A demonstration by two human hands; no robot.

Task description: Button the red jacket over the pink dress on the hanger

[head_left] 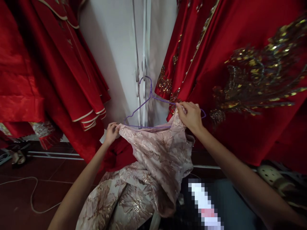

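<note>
A pale pink brocade dress (155, 150) with a shiny floral pattern hangs between my two hands. Its left shoulder edge is pinched in my left hand (112, 132). My right hand (190, 116) grips the other shoulder strap close to the right arm of a purple wire hanger (150, 92). The hanger's hook is at a white upright metal bar, and its lower wire runs just behind the dress neckline. One strap is near the hanger's right end; whether it is over the wire is hidden by my fingers. The lower dress is bunched toward me.
Red garments (79, 64) hang at left, and more red ones with gold sequins (254, 70) at right. White metal uprights (144, 38) stand before a pale wall. A white cable (35, 198) and shoes (18, 157) lie low at left. A blurred patch covers something at lower right.
</note>
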